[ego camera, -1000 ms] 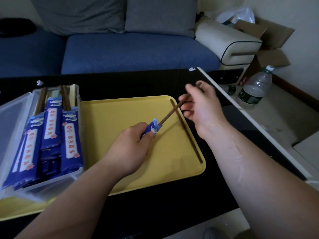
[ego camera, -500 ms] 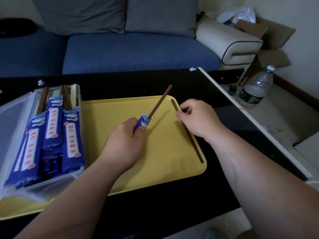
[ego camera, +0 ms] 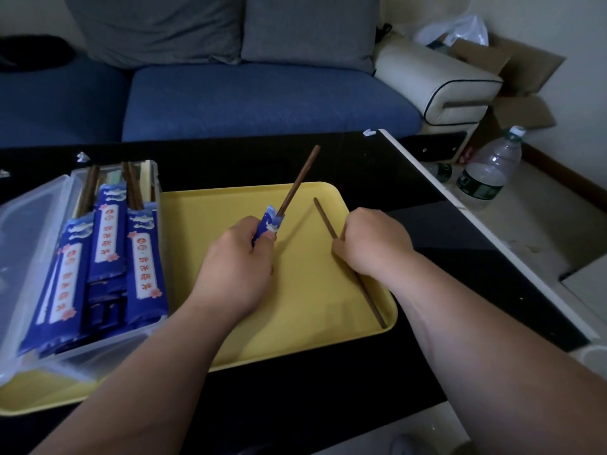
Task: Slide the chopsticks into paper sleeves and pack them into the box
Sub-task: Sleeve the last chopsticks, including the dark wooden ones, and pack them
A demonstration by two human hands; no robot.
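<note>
The left hand sits at the centre of the frame, above the yellow tray. Its fingers and thumb are clamped on a blue paper sleeve. Only the sleeve's upper end shows above the thumb. A brown chopstick stands in the sleeve's mouth and slants up and to the right, its free end reaching past the tray's far rim and over the black table.

The right hand rests right of centre, close to the tray's right rim. Its fingers curl down over a loose chopstick, with the thumb against its side. This chopstick lies flat on the tray, running from the upper middle down to the lower right corner, where its end touches the rim.

A stretch of yellow tray surface shows between the two hands and below them.

At the left of the frame, a clear plastic box stands on the tray's left part, its right wall just beside the left forearm. Sleeved chopsticks lie packed in it lengthwise, with brown tips poking out at the far end.

The table's white right edge runs diagonally down the right of the frame. Beyond it, a water bottle stands on the floor. A blue sofa fills the top.
</note>
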